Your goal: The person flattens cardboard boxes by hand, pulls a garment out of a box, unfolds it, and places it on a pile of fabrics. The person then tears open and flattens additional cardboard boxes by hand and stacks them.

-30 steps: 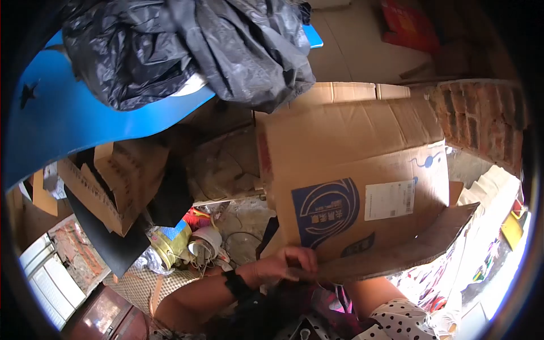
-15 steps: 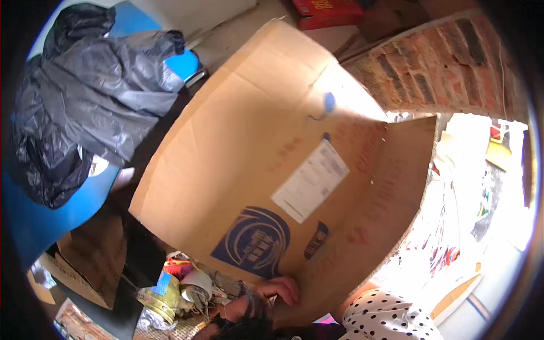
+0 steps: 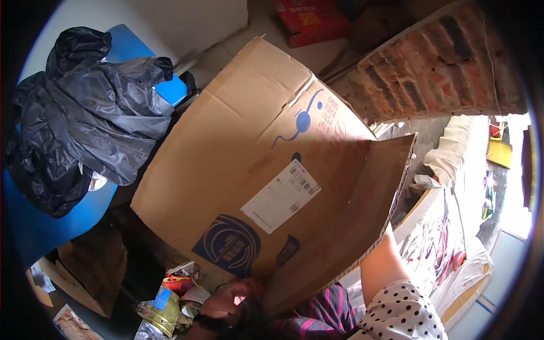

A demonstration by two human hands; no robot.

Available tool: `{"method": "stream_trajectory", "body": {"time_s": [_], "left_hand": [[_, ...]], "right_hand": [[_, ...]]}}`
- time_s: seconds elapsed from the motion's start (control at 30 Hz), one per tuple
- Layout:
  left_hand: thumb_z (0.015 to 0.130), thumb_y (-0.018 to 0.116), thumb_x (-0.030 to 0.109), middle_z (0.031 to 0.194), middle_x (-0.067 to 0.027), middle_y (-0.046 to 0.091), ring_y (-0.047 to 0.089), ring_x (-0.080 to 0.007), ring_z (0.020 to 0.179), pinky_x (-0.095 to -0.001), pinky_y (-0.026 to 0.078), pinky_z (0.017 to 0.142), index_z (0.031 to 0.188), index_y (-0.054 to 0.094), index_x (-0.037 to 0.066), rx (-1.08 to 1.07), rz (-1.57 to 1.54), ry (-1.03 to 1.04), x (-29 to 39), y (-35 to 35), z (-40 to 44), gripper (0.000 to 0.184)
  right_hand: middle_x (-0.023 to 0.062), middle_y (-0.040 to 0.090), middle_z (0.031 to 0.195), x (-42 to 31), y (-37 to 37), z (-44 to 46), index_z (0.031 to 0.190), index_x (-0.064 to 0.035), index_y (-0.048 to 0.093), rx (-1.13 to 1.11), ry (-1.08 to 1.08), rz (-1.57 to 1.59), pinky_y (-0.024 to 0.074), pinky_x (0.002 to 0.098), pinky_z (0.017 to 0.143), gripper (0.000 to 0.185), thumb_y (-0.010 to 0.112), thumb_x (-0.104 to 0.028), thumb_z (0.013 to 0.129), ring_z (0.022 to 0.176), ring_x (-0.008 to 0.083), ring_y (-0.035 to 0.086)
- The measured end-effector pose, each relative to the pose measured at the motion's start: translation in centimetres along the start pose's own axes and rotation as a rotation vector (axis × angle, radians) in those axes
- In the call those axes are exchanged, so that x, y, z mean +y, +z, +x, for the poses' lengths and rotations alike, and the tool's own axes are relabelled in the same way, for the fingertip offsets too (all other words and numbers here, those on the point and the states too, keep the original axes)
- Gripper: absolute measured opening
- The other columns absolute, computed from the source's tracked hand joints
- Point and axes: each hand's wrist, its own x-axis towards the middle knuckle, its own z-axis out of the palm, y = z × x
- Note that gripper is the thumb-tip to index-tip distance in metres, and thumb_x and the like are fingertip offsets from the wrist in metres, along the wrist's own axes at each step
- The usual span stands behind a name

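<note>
A large brown cardboard box [image 3: 226, 153], opened out and folded along a crease, fills the middle of the view at a tilt. It bears blue and red print and a white label [image 3: 280, 196]. At its lower edge is my left hand [image 3: 232, 297], closed on the cardboard, with its fingers partly in shadow. My right forearm, in a white sleeve with black dots, reaches up behind the box's right panel. That panel hides my right hand, so its fingers do not show.
A black plastic bag [image 3: 107, 107] lies over a blue surface [image 3: 62, 218] at left. Below it stands a smaller cardboard box [image 3: 93, 269]. A yellowish tin [image 3: 158, 314] is near my left hand. A brick wall [image 3: 430, 65] and a red box [image 3: 311, 21] are beyond.
The box has shifted slightly left and down, and its print and label are clearer. My left hand has moved left with its edge. More of my right forearm shows.
</note>
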Motion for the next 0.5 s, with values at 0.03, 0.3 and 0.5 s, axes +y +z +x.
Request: {"method": "stream_trajectory", "body": {"time_s": [0.03, 0.3, 0.5], "left_hand": [[0.075, 0.07, 0.022, 0.096, -0.0124, 0.053, 0.05, -0.0258, 0.092, -0.0366, 0.038, 0.082, 0.086, 0.06, 0.002, 0.069, -0.015, -0.113, 1.3, 0.4, -0.4, 0.024], [0.074, 0.066, 0.011, 0.084, -0.0081, 0.056, 0.052, -0.0247, 0.08, -0.0359, 0.038, 0.071, 0.072, 0.058, 0.004, -0.029, 0.026, -0.198, 3.5, 1.1, 1.7, 0.011], [0.07, 0.064, 0.004, 0.07, -0.006, 0.055, 0.048, -0.024, 0.063, -0.0332, 0.038, 0.059, 0.072, 0.057, 0.004, 0.027, 0.125, -0.365, 3.7, 2.7, 3.3, 0.007]], "right_hand": [[0.0109, 0.06, 0.107, 1.3, -0.3, 1.5, 0.116, 0.0004, 0.056, 0.017, 0.008, -0.019, 0.0457, 0.0362, 0.09, 0.028, 0.049, -0.004, 0.089, 0.1, 0.0205, 0.057], [0.011, 0.06, 0.107, 4.3, 2.5, 11.5, 0.116, 0.0004, 0.056, 0.032, 0.03, -0.11, 0.0453, 0.0365, 0.091, 0.029, 0.048, -0.004, 0.089, 0.101, 0.0207, 0.056], [0.0111, 0.06, 0.108, 4.7, 5.2, 15.4, 0.116, 0.0004, 0.056, 0.024, 0.018, -0.147, 0.045, 0.0367, 0.091, 0.029, 0.048, -0.003, 0.089, 0.102, 0.0208, 0.056]]}}
